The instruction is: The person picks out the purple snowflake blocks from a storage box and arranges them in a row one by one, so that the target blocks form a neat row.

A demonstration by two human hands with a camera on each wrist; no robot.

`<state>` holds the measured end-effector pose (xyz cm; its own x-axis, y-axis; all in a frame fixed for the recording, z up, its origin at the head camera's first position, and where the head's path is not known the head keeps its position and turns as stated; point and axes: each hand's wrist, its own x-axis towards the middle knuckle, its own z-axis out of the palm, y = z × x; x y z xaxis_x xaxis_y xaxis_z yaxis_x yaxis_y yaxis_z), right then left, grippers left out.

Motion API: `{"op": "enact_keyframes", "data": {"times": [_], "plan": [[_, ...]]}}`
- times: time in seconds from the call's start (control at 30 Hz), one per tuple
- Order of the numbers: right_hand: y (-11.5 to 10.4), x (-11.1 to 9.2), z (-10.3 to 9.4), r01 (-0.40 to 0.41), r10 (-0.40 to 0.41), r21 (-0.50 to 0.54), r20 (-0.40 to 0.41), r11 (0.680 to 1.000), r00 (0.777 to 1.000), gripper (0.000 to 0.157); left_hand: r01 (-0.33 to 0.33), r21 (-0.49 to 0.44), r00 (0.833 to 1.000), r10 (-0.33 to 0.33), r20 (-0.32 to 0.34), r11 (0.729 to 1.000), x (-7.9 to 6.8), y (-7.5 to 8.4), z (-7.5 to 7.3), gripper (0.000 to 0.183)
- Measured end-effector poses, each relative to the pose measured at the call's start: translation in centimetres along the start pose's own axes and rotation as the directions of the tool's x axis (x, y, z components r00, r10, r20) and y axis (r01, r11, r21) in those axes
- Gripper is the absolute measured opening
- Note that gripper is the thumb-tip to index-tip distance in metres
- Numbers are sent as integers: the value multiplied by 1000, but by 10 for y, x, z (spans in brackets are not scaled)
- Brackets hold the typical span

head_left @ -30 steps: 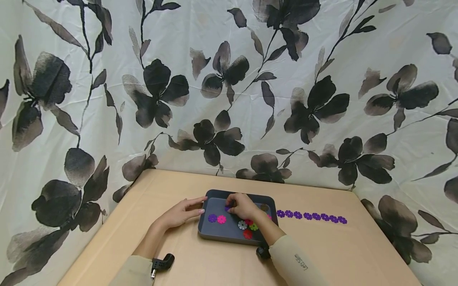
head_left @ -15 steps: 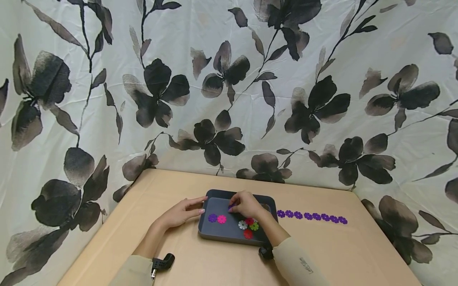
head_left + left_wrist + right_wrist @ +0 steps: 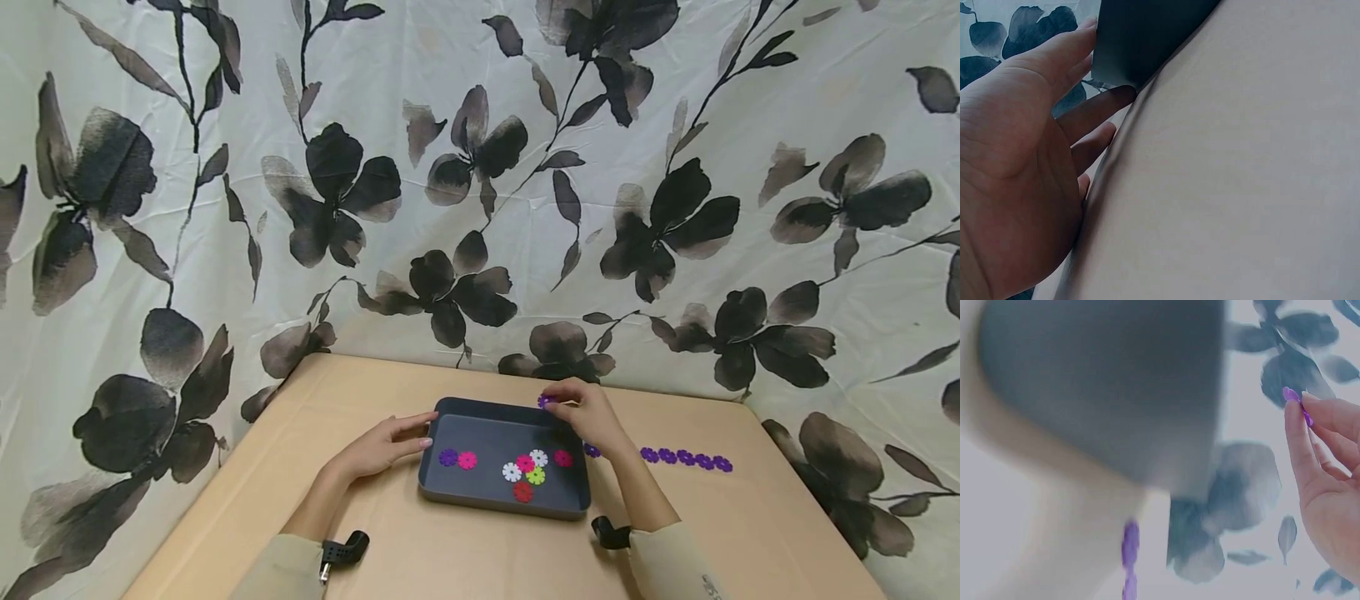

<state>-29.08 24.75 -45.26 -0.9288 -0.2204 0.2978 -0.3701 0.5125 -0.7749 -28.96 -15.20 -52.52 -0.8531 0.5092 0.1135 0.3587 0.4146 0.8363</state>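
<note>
My right hand [image 3: 588,414] pinches a purple flower-shaped disc [image 3: 544,402] between thumb and fingertips, above the far right rim of a dark grey tray [image 3: 480,433]. In the right wrist view the disc [image 3: 1291,395] shows nearly edge-on at the fingertips. My left hand [image 3: 382,448] rests its extended fingers on the tray's left side; the left wrist view shows those fingers [image 3: 1104,103] along the tray wall. Inside the tray lie a purple flower disc [image 3: 448,457] beside a pink one [image 3: 467,460], and a loose cluster of white, pink, green and red ones [image 3: 524,463].
A row of purple flower discs [image 3: 686,457] runs rightward from the tray on the wooden table [image 3: 390,533]; my right hand and forearm hide part of it. A floral cloth [image 3: 480,250] hangs behind the table. Black straps with devices [image 3: 611,533] sit at both wrists.
My right hand has risen from inside the tray and moved right with the purple flower disc, uncovering the tray's middle and right side. The left hand has stayed at the tray's left side.
</note>
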Motion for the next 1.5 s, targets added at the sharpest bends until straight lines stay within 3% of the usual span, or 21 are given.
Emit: {"op": "enact_keyframes", "data": {"times": [0.23,0.37,0.47,0.67,0.87,0.97,1.07,1.5], "plan": [[23,-22,-45,-134,146,80,-173,988,974,31,6,-2,1000,-6,2,1000,0,-1,1,58],[35,-35,-63,-170,195,133,-205,977,959,35,1,2,1000,-1,2,1000,1,0,1,58],[46,-44,-73,-206,230,167,-142,964,963,36,-1,4,1000,1,0,1000,2,0,0,58],[66,-52,-82,-258,246,182,87,949,965,32,-7,-1,1000,7,-3,1000,2,0,-1,59],[80,-55,-76,-253,202,131,310,959,929,27,-8,-8,1000,8,4,1000,2,1,-1,59],[80,-57,-71,-245,185,116,380,963,906,24,-9,-5,1000,9,5,1000,2,2,0,59],[78,-57,-67,-246,192,86,405,965,894,21,-7,4,1000,7,7,1000,1,3,0,59],[78,-53,-62,-236,216,1,394,972,893,21,4,4,1000,-5,9,1000,2,4,0,60]]}}
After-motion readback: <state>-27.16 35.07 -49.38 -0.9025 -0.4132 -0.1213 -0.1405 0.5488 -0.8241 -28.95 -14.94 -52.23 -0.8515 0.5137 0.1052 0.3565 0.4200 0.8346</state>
